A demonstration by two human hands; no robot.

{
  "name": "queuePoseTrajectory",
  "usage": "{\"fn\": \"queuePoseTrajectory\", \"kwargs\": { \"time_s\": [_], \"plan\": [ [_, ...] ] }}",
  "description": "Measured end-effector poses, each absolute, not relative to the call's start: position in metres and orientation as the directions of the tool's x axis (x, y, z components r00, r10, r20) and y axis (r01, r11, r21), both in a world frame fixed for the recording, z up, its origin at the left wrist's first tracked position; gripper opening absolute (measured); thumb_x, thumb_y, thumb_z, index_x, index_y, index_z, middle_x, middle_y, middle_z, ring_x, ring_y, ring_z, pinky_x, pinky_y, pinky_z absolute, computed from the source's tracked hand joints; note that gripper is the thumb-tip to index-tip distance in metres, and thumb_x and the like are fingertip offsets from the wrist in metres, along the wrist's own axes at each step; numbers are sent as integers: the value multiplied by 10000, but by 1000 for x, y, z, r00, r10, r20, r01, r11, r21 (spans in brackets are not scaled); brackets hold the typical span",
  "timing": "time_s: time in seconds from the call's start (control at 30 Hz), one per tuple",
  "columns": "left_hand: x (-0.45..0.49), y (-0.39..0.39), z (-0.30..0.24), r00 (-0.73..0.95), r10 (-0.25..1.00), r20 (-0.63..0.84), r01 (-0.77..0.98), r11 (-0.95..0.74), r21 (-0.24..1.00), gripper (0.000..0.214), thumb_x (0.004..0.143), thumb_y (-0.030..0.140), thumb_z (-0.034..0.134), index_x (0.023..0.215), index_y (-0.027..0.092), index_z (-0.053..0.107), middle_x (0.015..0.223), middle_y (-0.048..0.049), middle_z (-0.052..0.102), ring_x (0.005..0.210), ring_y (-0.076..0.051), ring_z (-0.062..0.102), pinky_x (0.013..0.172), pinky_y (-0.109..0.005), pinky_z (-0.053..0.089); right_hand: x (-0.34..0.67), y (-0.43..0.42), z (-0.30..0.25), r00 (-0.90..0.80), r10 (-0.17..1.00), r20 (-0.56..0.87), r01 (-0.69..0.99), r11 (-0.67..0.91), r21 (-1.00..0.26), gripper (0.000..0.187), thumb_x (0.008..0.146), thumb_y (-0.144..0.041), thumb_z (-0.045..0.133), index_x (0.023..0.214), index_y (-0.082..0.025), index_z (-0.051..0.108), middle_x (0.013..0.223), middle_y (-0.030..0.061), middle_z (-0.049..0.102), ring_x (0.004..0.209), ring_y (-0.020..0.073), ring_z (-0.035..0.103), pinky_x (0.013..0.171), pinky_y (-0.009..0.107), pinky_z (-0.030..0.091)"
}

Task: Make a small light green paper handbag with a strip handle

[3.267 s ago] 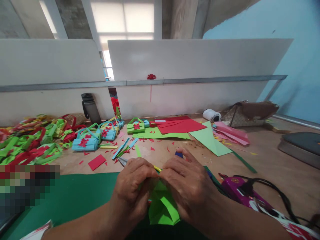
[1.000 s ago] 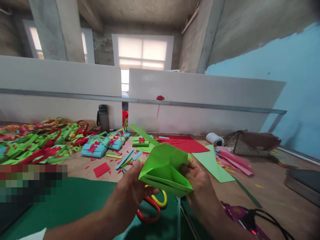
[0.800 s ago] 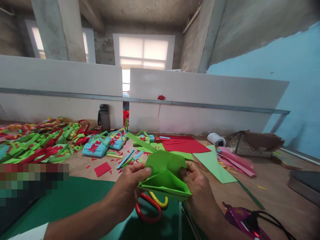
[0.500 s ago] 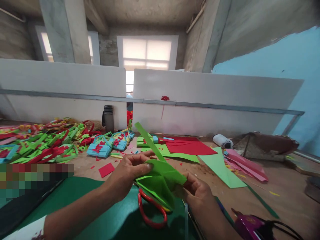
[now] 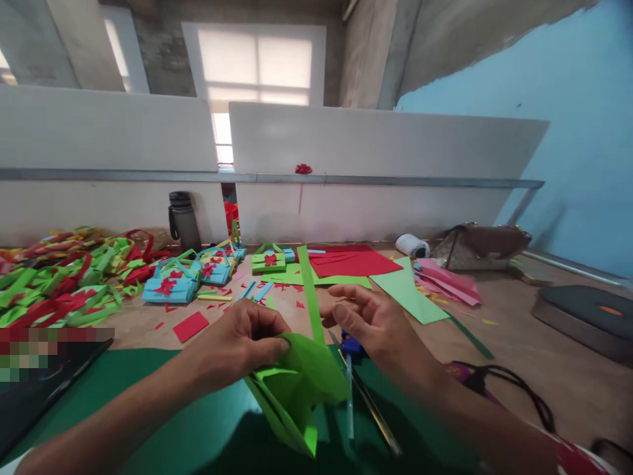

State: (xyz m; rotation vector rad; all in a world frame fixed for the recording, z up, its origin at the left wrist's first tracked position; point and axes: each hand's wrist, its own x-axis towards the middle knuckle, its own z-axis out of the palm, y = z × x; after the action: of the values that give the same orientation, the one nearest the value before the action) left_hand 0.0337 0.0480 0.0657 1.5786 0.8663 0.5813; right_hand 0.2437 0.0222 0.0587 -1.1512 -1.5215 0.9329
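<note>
Over the green mat (image 5: 198,422), my left hand (image 5: 247,340) pinches the upper edge of a folded bright green paper bag (image 5: 297,389), its open side facing me. From its top a long green paper strip (image 5: 310,297) stands upright. My right hand (image 5: 370,323) is beside the strip, fingers apart and slightly curled; whether a fingertip touches it I cannot tell. Under my right hand lies a blue tool, probably a glue gun (image 5: 352,343), with a clear stick (image 5: 351,402) behind it. A thin gold-coloured rod (image 5: 378,419) lies alongside.
Small blue paper bags (image 5: 171,288) with red bows stand behind my left hand, beside a heap of coloured paper pieces (image 5: 64,284). Red sheets (image 5: 351,260) and a pale green sheet (image 5: 413,293) lie further back. A grey bottle (image 5: 184,221) stands near the white partition.
My right hand has let go of the bag's right side and moved up beside the strip. The bag has tilted and lowered. The red-handled scissors no longer show. The view has shifted right and down.
</note>
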Motion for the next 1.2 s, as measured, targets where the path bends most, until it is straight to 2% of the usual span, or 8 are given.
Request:
{"fn": "queuePoseTrajectory", "kwargs": {
  "time_s": [0.23, 0.33, 0.43, 0.67, 0.77, 0.87, 1.07, 1.2],
  "plan": [
    [44, 33, 63, 696, 711, -97, 285, -150, 947, 174, 759, 178, 546, 756, 159, 719, 589, -1, 594, 466, -85, 439, 429, -168, 282, 235, 27, 48, -72, 978, 197, 225, 208, -952, 271, 824, -344, 569, 972, -118, 590, 775, 65, 673, 684, 174, 643, 666, 313, 499],
    [46, 31, 64, 674, 737, 59, 261, -312, 914, 167, 737, 138, 563, 674, 183, 711, 880, -35, 662, 764, -167, 593, 636, -204, 425, 234, 22, 46, -151, 962, 225, 271, 260, -927, 260, 890, -359, 469, 891, -143, 614, 729, 43, 660, 667, 164, 624, 652, 298, 482],
    [47, 30, 61, 637, 763, 115, 260, -352, 899, 165, 733, 122, 572, 686, 200, 709, 1090, -42, 626, 1013, -223, 569, 856, -267, 413, 233, 16, 45, -265, 933, 244, 341, 327, -881, 311, 923, -366, 410, 843, -175, 643, 704, 18, 641, 659, 157, 598, 635, 280, 455],
    [52, 26, 57, 653, 740, 159, 225, -391, 893, 163, 774, 170, 559, 705, 193, 705, 1080, -74, 601, 1074, -258, 524, 919, -324, 391, 230, 10, 52, -250, 865, 434, 328, 498, -803, 257, 918, -287, 423, 992, -269, 668, 963, 29, 631, 1028, 220, 522, 928, 351, 359],
    [51, 25, 56, 611, 760, 223, 287, -474, 832, 161, 792, 197, 561, 665, 186, 659, 956, -61, 597, 936, -215, 568, 836, -284, 418, 231, 10, 52, -269, 893, 360, 405, 444, -799, 251, 917, -276, 412, 894, -229, 658, 837, 18, 618, 798, 182, 546, 748, 302, 413],
    [49, 25, 56, 581, 762, 287, 329, -542, 774, 169, 796, 202, 565, 641, 188, 631, 900, -51, 584, 882, -199, 575, 775, -267, 428, 234, 11, 50, -283, 917, 281, 448, 385, -807, 288, 911, -280, 414, 707, -187, 595, 671, -7, 549, 623, 133, 479, 576, 248, 361],
    [49, 24, 60, 520, 808, 278, 319, -485, 814, 137, 779, 233, 607, 675, 210, 694, 1087, -62, 644, 1102, -257, 541, 900, -300, 403, 239, 15, 40, -490, 868, 86, 395, 308, -865, 335, 860, -257, 444, 539, -183, 386, 528, -58, 303, 475, 78, 287, 443, 227, 214],
    [51, 23, 61, 495, 840, 223, 270, -392, 879, 142, 759, 206, 611, 648, 206, 699, 850, -62, 699, 1060, -267, 579, 807, -278, 461, 238, 14, 40, -472, 880, 58, 336, 240, -911, 369, 862, -352, 446, 538, -186, 386, 540, -50, 321, 483, 83, 287, 441, 226, 216]
  ]
}}
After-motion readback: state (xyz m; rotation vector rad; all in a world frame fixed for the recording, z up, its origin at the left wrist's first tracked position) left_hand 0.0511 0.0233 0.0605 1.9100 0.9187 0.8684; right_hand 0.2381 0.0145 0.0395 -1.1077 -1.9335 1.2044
